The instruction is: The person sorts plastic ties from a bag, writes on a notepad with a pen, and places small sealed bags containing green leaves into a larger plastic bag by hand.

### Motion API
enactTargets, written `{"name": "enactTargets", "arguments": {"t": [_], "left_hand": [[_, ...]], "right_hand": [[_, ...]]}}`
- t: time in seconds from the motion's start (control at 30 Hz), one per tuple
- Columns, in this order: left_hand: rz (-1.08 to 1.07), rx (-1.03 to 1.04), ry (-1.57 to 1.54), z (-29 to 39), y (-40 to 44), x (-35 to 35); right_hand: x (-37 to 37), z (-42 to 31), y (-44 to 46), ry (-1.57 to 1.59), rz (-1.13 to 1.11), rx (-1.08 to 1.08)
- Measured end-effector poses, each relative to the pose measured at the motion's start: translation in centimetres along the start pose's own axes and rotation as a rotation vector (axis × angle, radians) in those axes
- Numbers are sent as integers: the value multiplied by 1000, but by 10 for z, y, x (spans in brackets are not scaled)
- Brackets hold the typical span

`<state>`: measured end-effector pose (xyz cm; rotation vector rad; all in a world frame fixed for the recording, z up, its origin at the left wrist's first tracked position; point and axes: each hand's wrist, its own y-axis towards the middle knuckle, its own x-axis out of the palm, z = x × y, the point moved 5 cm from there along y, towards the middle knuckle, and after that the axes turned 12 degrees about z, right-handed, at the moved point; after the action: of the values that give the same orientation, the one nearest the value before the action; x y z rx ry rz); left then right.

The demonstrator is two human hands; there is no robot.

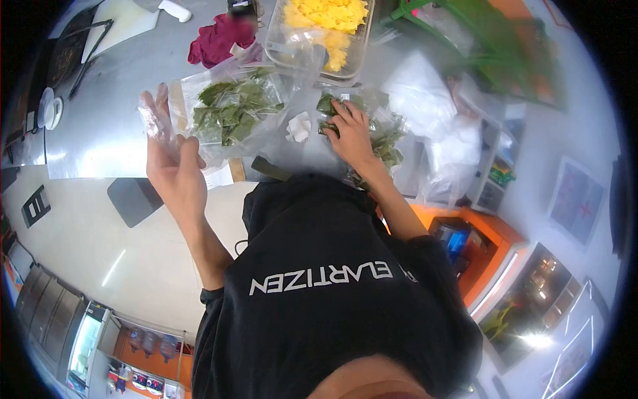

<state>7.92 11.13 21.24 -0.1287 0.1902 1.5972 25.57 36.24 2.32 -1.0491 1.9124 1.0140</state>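
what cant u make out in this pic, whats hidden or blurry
All in the head view:
- Green leaves directly under the right hand: the hand covers them.
- Left hand: glare on clear plastic obscures its grip.
- Yellow food: cut off by the top edge.
- Dark item by the maroon cloth: blurred.
- Green object, upper right: blurred.
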Motion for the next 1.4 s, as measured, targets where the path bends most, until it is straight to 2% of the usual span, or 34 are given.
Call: {"name": "enactTargets", "arguments": {"t": [0.27, 0.37, 0.47, 0.57, 0.63, 0.7, 0.8, 0.9, 0.97, 1.03, 1.13, 1.23, 1.33, 1.4], "left_hand": [[0, 18, 14, 4, -4, -4], [4, 20, -1, 1, -3, -5], [5, 20, -5, 3, -4, -6], [-12, 11, 1, 2, -9, -5], [-25, 6, 17, 3, -12, -3], [-41, 2, 89, 9, -16, 0], [-38, 23, 89, 15, -20, 3], [-38, 43, 51, 11, -16, -2], [-28, 25, 46, 8, -16, -5], [-5, 18, 37, 4, -15, -7], [-16, 5, 49, 6, -17, -4], [-8, 9, 76, 8, -16, -1], [-12, 13, 71, 9, -14, 2], [-6, 10, 55, 7, -12, 2]], "right_hand": [[7, 0, -2, 10, 44, -69], [1, 0, 0, 68, 4, -15], [-33, -6, 13, 393, 74, 247], [-88, -44, 49, 861, 324, 311], [-123, -90, 82, 1236, 386, 331], [-126, -121, 103, 1300, 226, 311], [-111, -154, 137, 730, 83, -130], [-111, -123, 124, 927, 171, 151], [-96, -65, 105, 765, -149, 270], [-49, -3, 72, 342, -361, 290], [-19, 28, 30, -173, 10, -25], [-9, 41, 19, -121, -71, 71], [-10, 43, 14, 33, -125, 74], [-20, 40, 10, 247, -166, 176]]}}
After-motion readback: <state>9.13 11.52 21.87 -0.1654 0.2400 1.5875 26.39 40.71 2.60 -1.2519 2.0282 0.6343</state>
